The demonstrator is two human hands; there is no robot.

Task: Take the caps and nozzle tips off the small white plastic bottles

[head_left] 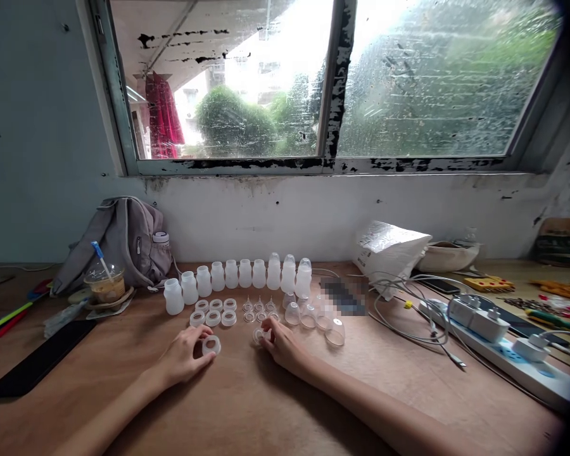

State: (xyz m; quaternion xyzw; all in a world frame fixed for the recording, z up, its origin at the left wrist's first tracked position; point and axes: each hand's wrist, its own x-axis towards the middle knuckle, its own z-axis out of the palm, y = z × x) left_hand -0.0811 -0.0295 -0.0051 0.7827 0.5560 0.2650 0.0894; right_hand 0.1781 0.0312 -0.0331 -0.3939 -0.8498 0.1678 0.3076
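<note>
My left hand (187,352) is closed on a white bottle collar ring (211,345), holding it just above the wooden table, its opening showing. My right hand (281,342) pinches a clear bottle nipple (258,336), partly covered by the fingers. Between and beyond the hands stand more collar rings (213,318) in two rows, and beside them several clear nipples (247,304) with thin upright tips. To the right of these are several clear dome caps (335,332). Behind, baby bottles (217,277) form a curved line; most have open necks, while three at the right end wear clear caps (289,263).
On the left are a grey backpack (123,244), an iced drink cup (105,282) and a black flat slab (40,360). On the right lie a white bag (392,253), tangled cables (408,329) and a power strip (498,348) with chargers. A window rises behind.
</note>
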